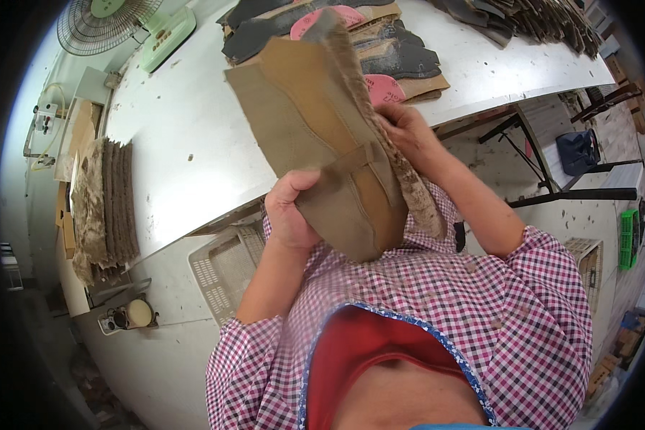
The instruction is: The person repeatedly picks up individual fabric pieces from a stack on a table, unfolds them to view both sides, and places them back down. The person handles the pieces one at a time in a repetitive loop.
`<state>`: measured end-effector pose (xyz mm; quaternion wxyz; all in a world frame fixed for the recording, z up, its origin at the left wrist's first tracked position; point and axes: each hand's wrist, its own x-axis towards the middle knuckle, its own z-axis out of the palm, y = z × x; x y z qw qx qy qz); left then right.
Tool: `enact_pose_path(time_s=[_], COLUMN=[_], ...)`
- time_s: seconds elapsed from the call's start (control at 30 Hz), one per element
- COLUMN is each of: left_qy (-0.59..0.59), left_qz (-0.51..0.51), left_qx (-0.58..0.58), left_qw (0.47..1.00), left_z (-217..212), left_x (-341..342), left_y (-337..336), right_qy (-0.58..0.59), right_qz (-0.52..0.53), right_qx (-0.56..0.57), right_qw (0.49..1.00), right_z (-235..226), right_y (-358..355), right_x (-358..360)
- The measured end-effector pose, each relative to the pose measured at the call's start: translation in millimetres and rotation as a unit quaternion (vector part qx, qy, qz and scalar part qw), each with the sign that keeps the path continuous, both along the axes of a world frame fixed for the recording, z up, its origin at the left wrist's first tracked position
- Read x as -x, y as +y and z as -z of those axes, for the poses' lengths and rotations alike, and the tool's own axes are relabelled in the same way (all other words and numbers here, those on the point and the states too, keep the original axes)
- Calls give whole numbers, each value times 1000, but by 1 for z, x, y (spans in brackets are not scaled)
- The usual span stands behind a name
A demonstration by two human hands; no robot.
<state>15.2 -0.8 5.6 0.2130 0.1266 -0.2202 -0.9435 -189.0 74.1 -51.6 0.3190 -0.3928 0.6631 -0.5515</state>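
Between my hands, over the table's near edge, is a brown and olive stitched boot upper (315,107) with a shaggy grey-brown fleece lining (380,136) along its right side. My left hand (294,211) grips its lower left edge, thumb on top and fingers underneath. On the right edge, my right hand (408,136) is closed at the fleece, its fingertips partly hidden behind the piece. Behind it lie stacked dark grey and tan pieces (401,54), with pink printed labels (385,89) among them.
The white table (186,129) spans the view. A green fan (168,36) stands at its far left, and a stack of fleece pieces (107,201) sits at the left edge. More dark pieces (523,25) lie at the back right. A plastic basket (218,276) is below the table.
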Motion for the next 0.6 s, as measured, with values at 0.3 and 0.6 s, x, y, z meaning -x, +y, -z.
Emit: enact_pose_path(time_s=[0.3,0.6], left_qy=[-51,-73], left_qz=[-5,-19], left_qx=[107,305], left_qw=[993,949], left_z=[14,24], left_x=[-2,-13], left_y=[3,2], right_qy=[308,98], right_qz=[95,24], right_qx=[165,105], right_qw=[932,989], right_z=[-73,-87], right_y=[39,43], right_x=[-40,-38])
